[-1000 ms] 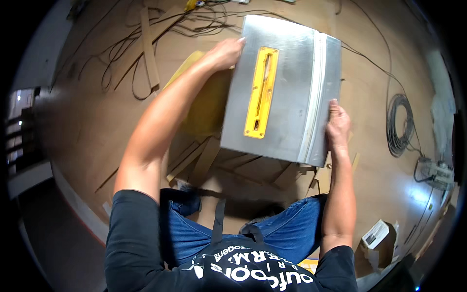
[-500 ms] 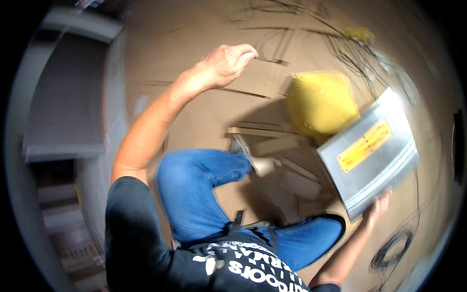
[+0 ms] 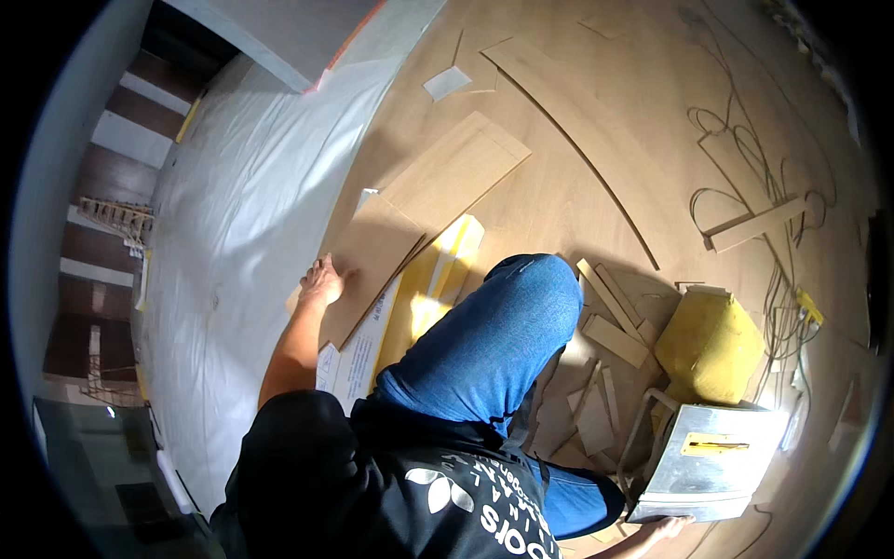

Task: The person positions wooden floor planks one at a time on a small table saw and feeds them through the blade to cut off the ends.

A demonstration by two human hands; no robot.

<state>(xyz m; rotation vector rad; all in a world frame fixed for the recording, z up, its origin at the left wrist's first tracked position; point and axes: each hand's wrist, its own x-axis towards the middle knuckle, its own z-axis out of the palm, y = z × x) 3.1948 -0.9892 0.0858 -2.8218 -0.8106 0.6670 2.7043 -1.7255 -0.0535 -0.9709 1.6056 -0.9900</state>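
Note:
My left hand (image 3: 321,279) is at the left edge of a light wood floor plank (image 3: 377,256), thumb over its top and fingers bent at the edge; their tips are hard to see. Another plank (image 3: 461,168) lies just beyond it. Under them shows a yellow and white package (image 3: 433,279), beside my bent knee. At the lower right, my right hand (image 3: 669,529) grips the near edge of a small table saw (image 3: 712,466), which has a silver metal top and a yellow slotted insert. A bulging yellow bag-like thing (image 3: 708,345) sits just behind the saw.
Wood offcuts (image 3: 615,340) lie between my knee and the saw. A white sheet (image 3: 251,214) covers the floor at the left. Loose cables (image 3: 778,279) and a long plank piece (image 3: 759,224) lie at the far right. A grey block-like structure (image 3: 289,37) stands far left.
My view has swung left. My left hand has come from the air above the floor to the plank. My right hand stays at the saw's edge.

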